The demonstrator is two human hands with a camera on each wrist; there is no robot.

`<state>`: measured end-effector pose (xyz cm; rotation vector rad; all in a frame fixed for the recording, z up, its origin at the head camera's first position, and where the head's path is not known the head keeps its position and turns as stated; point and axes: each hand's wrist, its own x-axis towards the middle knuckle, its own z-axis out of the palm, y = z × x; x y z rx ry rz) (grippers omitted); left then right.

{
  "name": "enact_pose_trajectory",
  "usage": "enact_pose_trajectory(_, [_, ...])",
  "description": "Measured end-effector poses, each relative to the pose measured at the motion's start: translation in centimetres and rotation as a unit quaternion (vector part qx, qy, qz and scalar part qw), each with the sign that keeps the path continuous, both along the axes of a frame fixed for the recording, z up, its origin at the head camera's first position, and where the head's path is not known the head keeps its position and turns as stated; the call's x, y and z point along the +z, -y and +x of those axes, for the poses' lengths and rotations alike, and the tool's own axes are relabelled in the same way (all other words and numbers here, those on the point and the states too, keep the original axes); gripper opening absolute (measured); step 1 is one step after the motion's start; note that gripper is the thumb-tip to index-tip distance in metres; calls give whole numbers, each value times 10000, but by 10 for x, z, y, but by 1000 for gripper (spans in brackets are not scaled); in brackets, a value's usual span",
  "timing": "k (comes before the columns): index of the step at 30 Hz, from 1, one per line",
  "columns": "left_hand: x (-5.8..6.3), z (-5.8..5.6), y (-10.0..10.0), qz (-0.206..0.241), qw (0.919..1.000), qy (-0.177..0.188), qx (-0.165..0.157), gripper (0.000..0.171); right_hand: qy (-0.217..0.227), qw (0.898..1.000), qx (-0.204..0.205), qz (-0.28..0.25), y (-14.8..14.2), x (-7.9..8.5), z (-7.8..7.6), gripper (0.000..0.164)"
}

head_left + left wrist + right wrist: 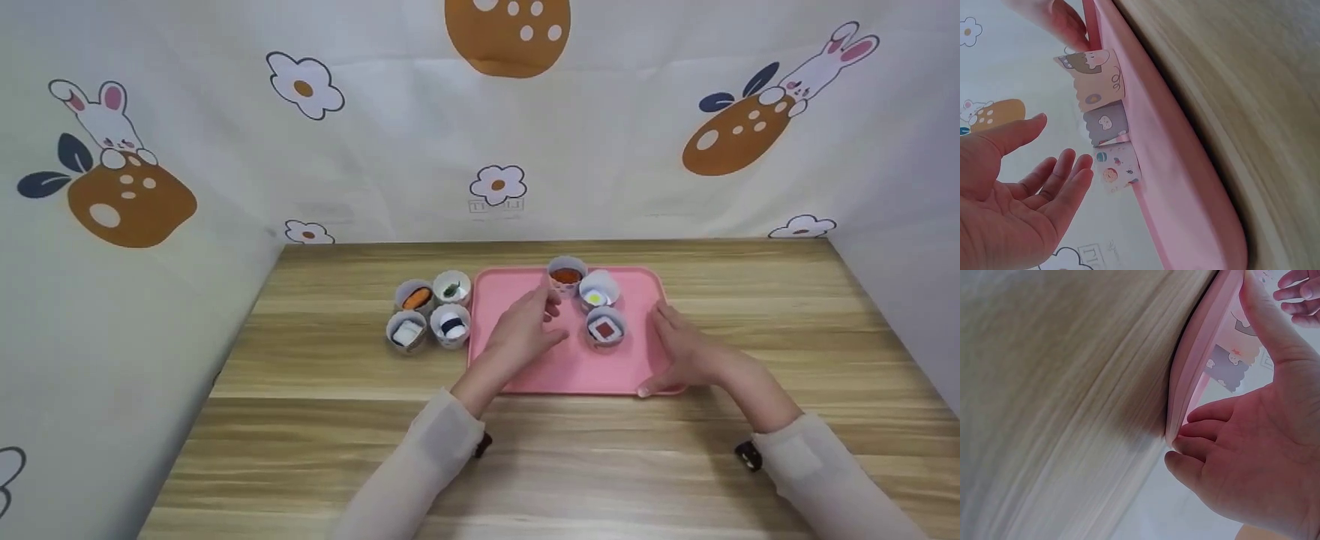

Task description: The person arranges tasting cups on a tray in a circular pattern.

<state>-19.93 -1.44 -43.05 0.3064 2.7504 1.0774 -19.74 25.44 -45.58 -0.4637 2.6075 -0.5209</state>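
Observation:
My left hand (523,330) hovers over the pink tray (540,371), fingers loosely bent and holding nothing, just left of three paper cups. These are a cup with an orange-red filling (566,276), a cup with a white and yellow piece (598,292) and a cup with a red-centred white sushi piece (605,328). In the left wrist view, the fingertips are close to a patterned cup (1117,167). My right hand (686,352) spans the tray's near right corner, thumb at the front rim and fairly straight fingers along the right rim.
Several more paper cups stand together left of the tray, among them a cup with an orange topping (415,298) and a cup with a black-banded white piece (451,325). The wooden table (315,435) meets a printed cloth wall (397,187) behind.

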Motion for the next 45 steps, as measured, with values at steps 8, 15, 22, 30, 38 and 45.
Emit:
enact_pose_trajectory(8, [3, 5, 22, -57, 9994, -328, 2, 40, -40, 9999, 107, 20, 0, -2, 0, 138])
enact_pose_trajectory(15, [10, 9, 45, 157, 9989, -415, 163, 39, -23, 9999, 103, 8, 0, 0, 0, 138])
enact_pose_trajectory(22, [18, 12, 63, 287, 9980, -461, 319, 40, -33, 10000, 41, -7, 0, 0, 0, 139])
enact_pose_trajectory(30, [26, 14, 84, 507, 9956, -559, 563, 41, -10, 10000, 0, -13, 0, 0, 0, 140])
enact_pose_trajectory(38, [29, 15, 111, 615, 9921, -844, 693, 39, -24, 10000, 4, -82, -1, -2, 0, 140])
enact_pose_trajectory(45, [26, 14, 131, 1029, 9890, -417, 981, 41, -34, 10000, -8, -24, 0, -2, 0, 140])
